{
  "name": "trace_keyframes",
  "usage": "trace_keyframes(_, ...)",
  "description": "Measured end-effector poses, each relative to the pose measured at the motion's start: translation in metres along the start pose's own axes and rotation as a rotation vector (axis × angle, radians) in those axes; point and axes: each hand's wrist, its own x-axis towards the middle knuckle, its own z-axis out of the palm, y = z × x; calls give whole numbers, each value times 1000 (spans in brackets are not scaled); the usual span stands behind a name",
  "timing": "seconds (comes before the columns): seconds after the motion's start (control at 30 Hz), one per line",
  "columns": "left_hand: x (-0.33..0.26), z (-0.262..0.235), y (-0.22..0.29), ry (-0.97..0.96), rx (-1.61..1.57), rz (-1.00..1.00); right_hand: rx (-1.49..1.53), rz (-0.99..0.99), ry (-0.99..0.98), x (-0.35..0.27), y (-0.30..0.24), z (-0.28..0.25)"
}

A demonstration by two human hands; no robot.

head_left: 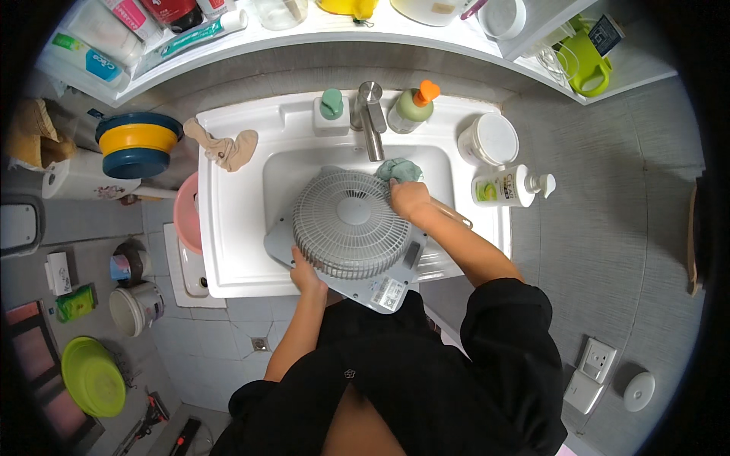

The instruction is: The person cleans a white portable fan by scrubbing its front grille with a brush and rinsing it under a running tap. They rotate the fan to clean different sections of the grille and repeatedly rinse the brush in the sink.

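Observation:
A grey fan (pixel 351 213) with a round slatted grille lies tilted across the sink, its flat light-grey base plate (pixel 365 292) jutting over the sink's front edge. My left hand (pixel 308 275) grips the near left side, fingers closed at the grille's rim and plate. On the far right of the grille my right hand (pixel 411 201) is closed round a scrubber; its tan handle (pixel 452 213) shows below the wrist. Beyond the fingertips, in line with that handle, is a crumpled green piece (pixel 399 169); the hand hides how the two join.
The white sink (pixel 236 266) holds a metal tap (pixel 371 121), green soap bottle (pixel 411 108), lidded tub (pixel 489 140), white pump bottle (pixel 511 187) and beige sock (pixel 224 146) along its edges. A shelf (pixel 327 36) overhangs the back. A pink basin (pixel 188 214) stands left.

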Motion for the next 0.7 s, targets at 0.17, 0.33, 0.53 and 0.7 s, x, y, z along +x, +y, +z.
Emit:
trace_keyframes(0.17,1,-5,-5,-10,-11,-49,-24,-160,108,-32,-47,-25)
trace_keyframes(0.33,11,-18,20,-439,-253,-240,195,-177,-14,-23,-32,-34)
trace_keyframes(0.53,1,-20,62,-644,-201,-341,918,-268,-109,-48,-44,-54)
trace_keyframes(0.7,-73,22,91,-750,-28,-203,676,-267,150,-88,-48,-119)
